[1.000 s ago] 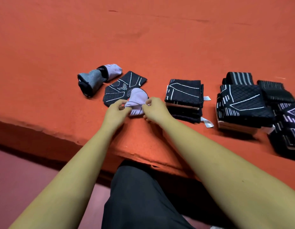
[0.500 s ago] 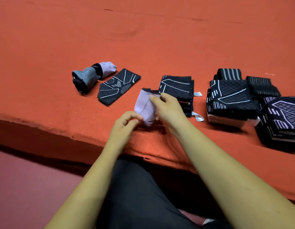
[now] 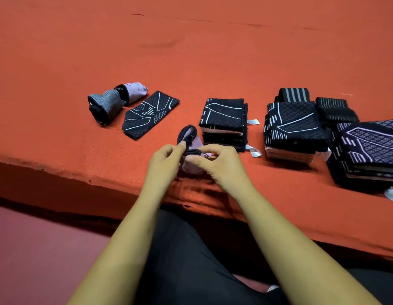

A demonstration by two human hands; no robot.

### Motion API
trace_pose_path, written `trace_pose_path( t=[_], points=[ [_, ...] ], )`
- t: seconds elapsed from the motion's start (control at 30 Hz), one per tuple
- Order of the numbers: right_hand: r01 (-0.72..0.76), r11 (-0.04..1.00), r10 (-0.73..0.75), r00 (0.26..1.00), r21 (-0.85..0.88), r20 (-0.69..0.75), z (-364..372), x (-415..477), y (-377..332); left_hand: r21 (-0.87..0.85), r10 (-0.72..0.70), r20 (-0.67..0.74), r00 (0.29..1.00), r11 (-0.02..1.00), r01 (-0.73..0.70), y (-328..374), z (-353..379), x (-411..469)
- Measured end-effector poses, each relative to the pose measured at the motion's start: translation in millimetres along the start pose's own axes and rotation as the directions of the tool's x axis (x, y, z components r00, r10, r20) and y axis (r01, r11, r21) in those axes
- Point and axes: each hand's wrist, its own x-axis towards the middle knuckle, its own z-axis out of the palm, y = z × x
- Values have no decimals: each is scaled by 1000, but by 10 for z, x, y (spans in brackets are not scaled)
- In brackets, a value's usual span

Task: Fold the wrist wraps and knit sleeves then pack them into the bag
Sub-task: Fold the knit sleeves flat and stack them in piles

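The left hand (image 3: 167,159) pinches the black cuff of a lilac knit sleeve (image 3: 192,137) between thumb and forefinger. The right hand (image 3: 222,166) grips the same cuff from the other side with curled fingers, and the two hands nearly meet. The sleeve is held just over the tabletop (image 3: 191,51), its black-rimmed mouth tilted up and away from the person (the hands hide whether its lower end rests on the cloth).

Just right of the sleeve stands a first stack (image 3: 224,119) of folded black pieces, with white tags poking from its right side. Farther right of the sleeve come a second stack (image 3: 294,128) and a third stack (image 3: 371,148), which the picture's border cuts off. Two striped wraps (image 3: 293,94) lie behind the second stack.

Left of and beyond the sleeve a flat black wrap (image 3: 150,114) lies on the diagonal, with a strip of orange cloth showing between them. Past it is a rolled grey-and-lilac bundle (image 3: 113,100). Beyond the sleeve the orange cloth runs wide to the upper border, faintly creased.

Near the sleeve on the person's side, the tabletop's worn front edge drops to a maroon floor (image 3: 37,249). Black trousers (image 3: 180,260) show between the forearms.
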Motion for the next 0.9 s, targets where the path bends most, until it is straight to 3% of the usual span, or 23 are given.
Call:
trace_pose_path(
  t=[0.1, 0.3, 0.4, 0.47, 0.57, 0.67, 0.8, 0.9],
  points=[
    [-15, 999, 14, 999, -38, -39, 7, 32, 16, -95, -3, 70, 998, 995, 9, -17, 20, -53],
    [-31, 999, 28, 994, -26, -105, 61, 18, -9, -107, 48, 148, 988, 994, -32, -84, -32, -128],
    [-31, 998, 24, 993, -60, -112, 67, 7, 7, -91, 82, 93, 992, 993, -73, -105, -32, -143],
    [-45, 997, 38, 994, -59, -101, 69, -8, 27, -28, 164, -5, 986, 986, -164, -98, -46, -152],
    [-65, 997, 61, 995, -52, -79, 98, -40, 83, 235, 362, -94, 927, 913, -332, -28, -71, -161],
    [-73, 996, 70, 995, -40, -72, 138, -83, 127, 322, 353, -154, 923, 901, -291, 48, -57, -123],
    [-78, 995, 72, 994, -65, -84, 168, -107, 100, 462, 328, -118, 937, 854, -241, 30, -81, -24],
    [-18, 992, 3, 993, -129, -121, 55, -7, 9, 321, 350, 15, 937, 886, -336, 50, -162, -18]
  ],
)
